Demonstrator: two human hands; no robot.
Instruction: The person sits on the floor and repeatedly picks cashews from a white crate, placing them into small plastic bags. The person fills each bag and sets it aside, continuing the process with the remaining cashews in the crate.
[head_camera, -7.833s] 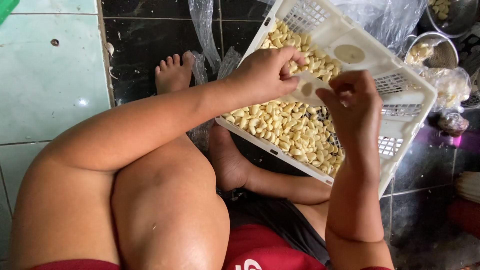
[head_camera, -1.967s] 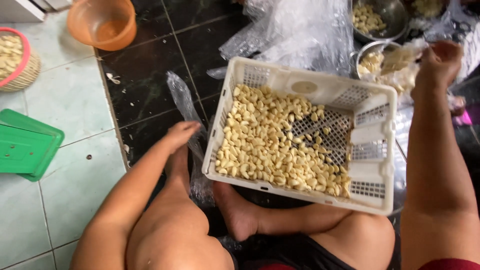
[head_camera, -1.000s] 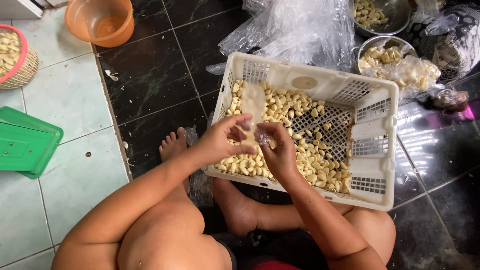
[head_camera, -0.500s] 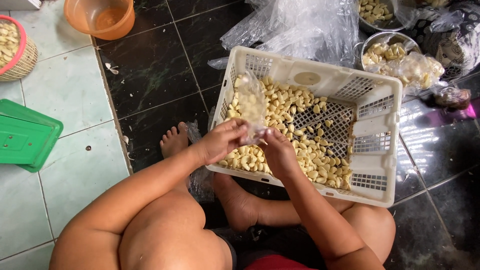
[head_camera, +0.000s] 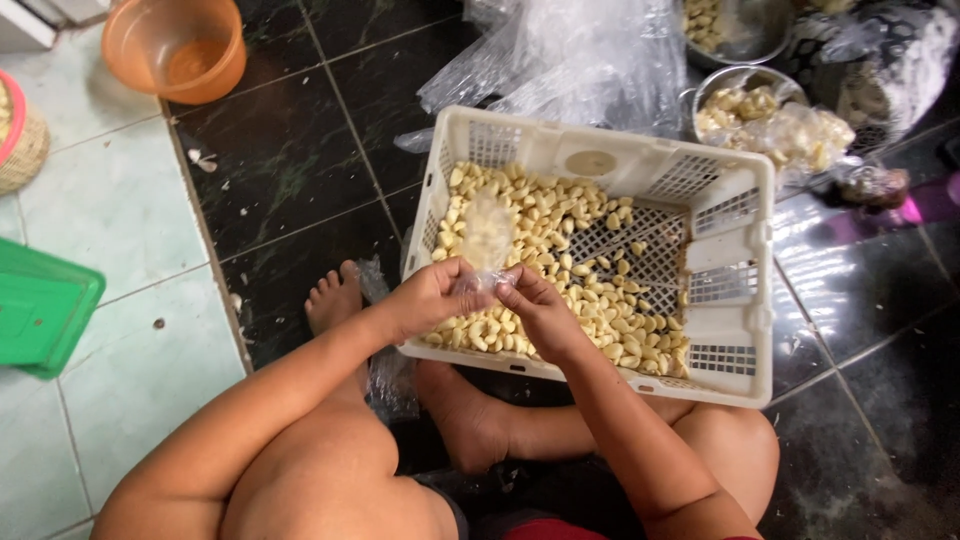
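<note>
We see both hands meet at frame centre over the near-left part of the white plastic crate (head_camera: 745, 300). Left hand (head_camera: 432, 297) and right hand (head_camera: 535, 308) each pinch the lower edge of a small clear plastic bag (head_camera: 487, 235). Bag stands roughly upright in the frame, long axis running top-to-bottom, free end pointing toward the upper frame. Crate holds pale peeled garlic cloves (head_camera: 560, 225), sits on dark floor tiles (head_camera: 290, 150). Orange bowl (head_camera: 175, 47) upper left, green lid (head_camera: 40, 305) at left edge.

Garlic cloves (head_camera: 560, 240) lie in the crate (head_camera: 600, 160), bowl (head_camera: 175, 48) far left.
</note>
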